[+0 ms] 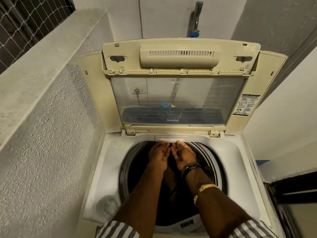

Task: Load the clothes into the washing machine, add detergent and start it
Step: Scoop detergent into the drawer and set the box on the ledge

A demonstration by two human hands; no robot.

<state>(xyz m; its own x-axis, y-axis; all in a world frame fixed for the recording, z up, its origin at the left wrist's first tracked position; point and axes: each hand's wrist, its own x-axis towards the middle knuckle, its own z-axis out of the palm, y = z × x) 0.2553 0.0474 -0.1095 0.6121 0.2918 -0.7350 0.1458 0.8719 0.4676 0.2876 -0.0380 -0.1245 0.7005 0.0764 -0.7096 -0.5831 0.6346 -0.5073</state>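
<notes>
A top-loading washing machine [109, 162] stands below me with its folding lid [178, 93] raised upright at the back. Dark clothes [173, 184] lie inside the drum. At the drum's far rim sits a pale detergent drawer [171, 138]. My left hand [158, 155] and my right hand [184, 155] reach across the drum side by side, palms up, with their fingertips hooked under the drawer's front lip. Both hands touch the drawer. A dark band and a gold bangle sit on my right wrist.
A rough plaster wall [51, 134] rises close on the left. A tap [195, 19] with a blue fitting hangs on the wall behind the lid. A round cap [108, 205] is set in the machine's front left corner. A dark door frame [291, 194] is at the right.
</notes>
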